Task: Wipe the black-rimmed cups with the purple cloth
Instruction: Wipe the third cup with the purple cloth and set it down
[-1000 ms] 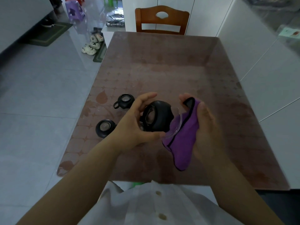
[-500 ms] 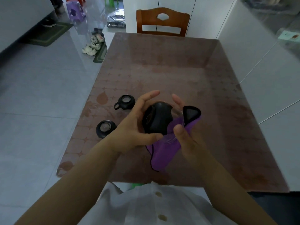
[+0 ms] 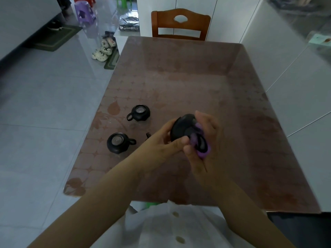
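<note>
Floor: grey tiles run down your left; a purple stool [image 3: 84, 12] and a dark mat [image 3: 52, 37] lie far back, with pale shoes [image 3: 103, 51] just off the tabletop's far left corner.
Tabletop [image 3: 179, 77]: brown and glossy, printed with small stars and leaves; your white shirt [image 3: 170, 226] meets its near edge.
Chair [image 3: 180, 25]: wooden, pushed up to the far edge.
Near cup [image 3: 117, 142]: stands by the left edge, handle pointing right.
Far cup [image 3: 139, 113]: just beyond it and a little further in, handle pointing left; the two are apart.
Left hand [image 3: 161, 145]: your fingers and thumb curl round the held cup [image 3: 182, 128], which is off the surface, above the tabletop's near half and about midway across.
Cloth [image 3: 202, 149]: purple, bunched up and pressed against the held cup's right side.
Right hand [image 3: 206, 140]: you grip the cloth, with your fingers folded over it.
Cabinets [image 3: 286, 77]: white fronts line the right edge and continue behind the chair.
Change: half a second ago the cloth hung loose below your right hand, whose fingers were spread; now it is balled tight against the cup. The cup's mouth faced you then; now you see only its dark outside. The two cups on the tabletop have not moved.
</note>
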Demonstrator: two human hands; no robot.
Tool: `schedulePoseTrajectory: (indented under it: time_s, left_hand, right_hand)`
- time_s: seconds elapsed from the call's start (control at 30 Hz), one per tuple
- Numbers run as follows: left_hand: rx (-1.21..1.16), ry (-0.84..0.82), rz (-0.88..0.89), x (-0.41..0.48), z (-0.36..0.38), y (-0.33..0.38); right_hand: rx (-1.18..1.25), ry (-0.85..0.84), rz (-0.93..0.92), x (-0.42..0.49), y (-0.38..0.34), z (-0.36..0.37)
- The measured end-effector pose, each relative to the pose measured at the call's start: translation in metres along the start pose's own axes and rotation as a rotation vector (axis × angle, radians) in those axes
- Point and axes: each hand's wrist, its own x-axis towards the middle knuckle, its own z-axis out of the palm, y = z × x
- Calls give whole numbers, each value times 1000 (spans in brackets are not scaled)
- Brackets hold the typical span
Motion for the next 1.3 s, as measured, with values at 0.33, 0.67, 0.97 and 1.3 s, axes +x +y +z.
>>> schedulePoseTrajectory:
  time_s: [0.33,0.67,0.97,1.3]
  left_hand:
    - [41,88,33,-2,-7,3]
    - [48,115,66,-4,0,4]
    - [23,101,138,-9,2,9]
    - [135,119,146,-7,4,1]
  right_hand:
    - [263,268,447,8,4,-19]
    - [-221,-137,151,19,-28,-19]
    - [257,-158,367,11,-20,-15]
    - [-297,-266,78,19,-36,-15]
